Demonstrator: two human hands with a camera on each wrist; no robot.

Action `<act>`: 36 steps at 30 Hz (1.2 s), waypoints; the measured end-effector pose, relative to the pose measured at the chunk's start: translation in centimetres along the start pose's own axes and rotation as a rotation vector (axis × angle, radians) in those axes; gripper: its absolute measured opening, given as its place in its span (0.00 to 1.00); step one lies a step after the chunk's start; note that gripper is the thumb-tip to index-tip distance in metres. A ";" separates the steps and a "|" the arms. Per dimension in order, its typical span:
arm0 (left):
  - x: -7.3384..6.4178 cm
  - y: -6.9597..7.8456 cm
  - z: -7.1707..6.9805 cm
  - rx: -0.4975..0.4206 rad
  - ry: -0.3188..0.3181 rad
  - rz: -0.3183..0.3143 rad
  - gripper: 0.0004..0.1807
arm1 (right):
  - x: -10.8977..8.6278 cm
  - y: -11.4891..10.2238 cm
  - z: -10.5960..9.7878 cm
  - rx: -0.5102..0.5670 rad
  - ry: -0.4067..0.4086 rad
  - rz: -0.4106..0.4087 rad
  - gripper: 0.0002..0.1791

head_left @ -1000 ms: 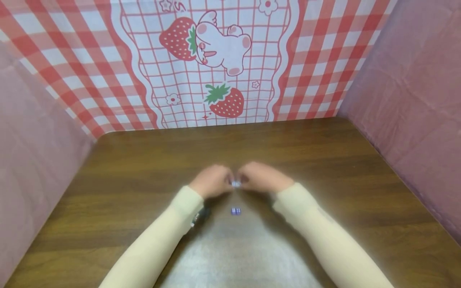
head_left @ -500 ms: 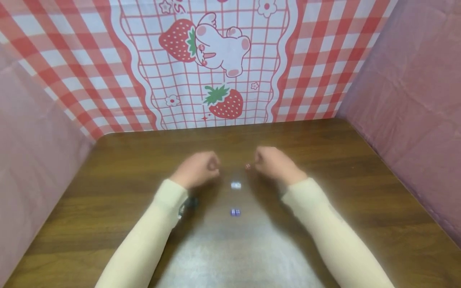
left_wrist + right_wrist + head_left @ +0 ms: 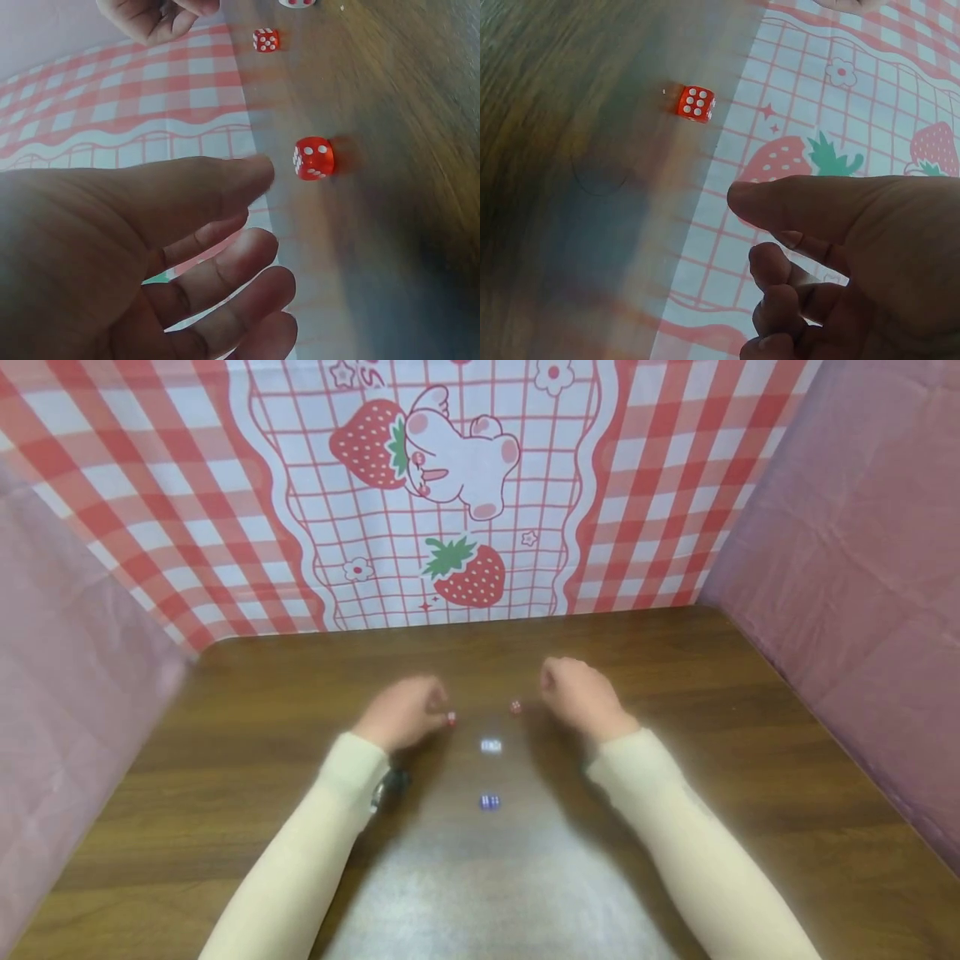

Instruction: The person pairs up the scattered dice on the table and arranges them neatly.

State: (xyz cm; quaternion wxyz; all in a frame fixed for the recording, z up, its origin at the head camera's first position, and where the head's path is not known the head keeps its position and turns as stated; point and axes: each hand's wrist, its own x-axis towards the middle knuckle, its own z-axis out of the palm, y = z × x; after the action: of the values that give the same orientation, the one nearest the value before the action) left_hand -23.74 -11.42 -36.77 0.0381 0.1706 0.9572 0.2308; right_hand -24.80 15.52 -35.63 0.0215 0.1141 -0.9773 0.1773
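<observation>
My left hand (image 3: 405, 712) hovers over the table with loosely bent fingers. Just off its fingertips lies a red die (image 3: 451, 718); the left wrist view shows a gap between the thumb and this red die (image 3: 313, 157). My right hand (image 3: 587, 697) is up and to the right of a second red die (image 3: 515, 707). In the right wrist view that red die (image 3: 696, 103) sits apart from the thumb, its six-face showing, and the bent fingers hold nothing. Between the hands and nearer me are white dice (image 3: 491, 746), side by side. Closer still are blue-purple dice (image 3: 490, 802), also touching.
The brown wooden table (image 3: 645, 660) ends at a red-checked strawberry cloth (image 3: 465, 577) hanging behind it. Pink cloth (image 3: 847, 568) hangs along the right side and the left. A dark, partly hidden object (image 3: 390, 785) shows beside the left cuff.
From the white dice my hands have parted and moved back toward the cloth. The red dice now lie uncovered: the left fingers have let go of one, and the right hand has drawn away from the other.
</observation>
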 end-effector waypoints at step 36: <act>0.4 -0.4 2.1 0.059 -0.034 0.029 0.10 | 0.4 -0.2 3.3 -0.011 -0.185 -0.135 0.11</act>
State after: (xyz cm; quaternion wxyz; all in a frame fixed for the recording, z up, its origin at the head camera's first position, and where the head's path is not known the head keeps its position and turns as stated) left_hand -23.96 -10.68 -38.76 0.0463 0.1892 0.9602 0.2002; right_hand -25.15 14.09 -38.63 -0.0563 0.1954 -0.9661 0.1590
